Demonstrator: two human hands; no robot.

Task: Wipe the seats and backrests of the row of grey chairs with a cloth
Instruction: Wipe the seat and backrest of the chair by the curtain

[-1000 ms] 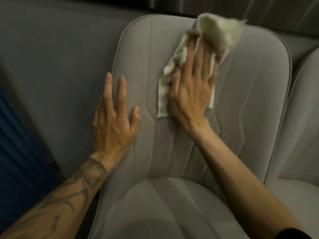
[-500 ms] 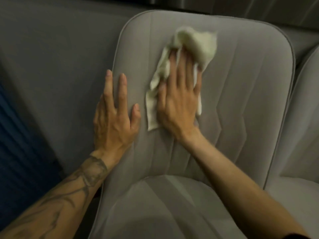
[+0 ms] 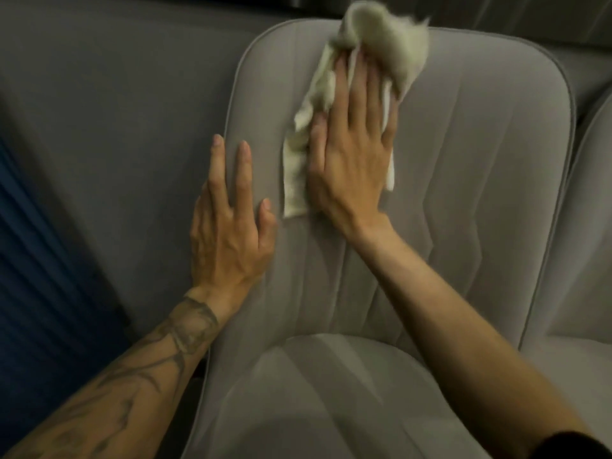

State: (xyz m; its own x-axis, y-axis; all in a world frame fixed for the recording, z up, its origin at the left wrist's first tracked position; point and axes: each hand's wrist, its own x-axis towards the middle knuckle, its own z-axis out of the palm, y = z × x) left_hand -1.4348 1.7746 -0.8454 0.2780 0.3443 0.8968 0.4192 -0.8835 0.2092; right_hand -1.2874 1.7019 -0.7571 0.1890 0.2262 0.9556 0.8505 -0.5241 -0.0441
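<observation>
Right hand lies flat, fingers spread, pressing a pale cloth against the upper backrest of a grey chair; the cloth bunches over the top edge. Left hand is flat and empty on the backrest's left side. Seat lies below; a second grey chair stands just beside, right

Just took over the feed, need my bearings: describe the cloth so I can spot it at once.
Find the grey chair backrest filling the middle of the view. Near its top edge the right hand lies flat on the cloth. It is the only pale, cream, crumpled thing there, bunched above the fingertips and trailing down beside the thumb.
</observation>
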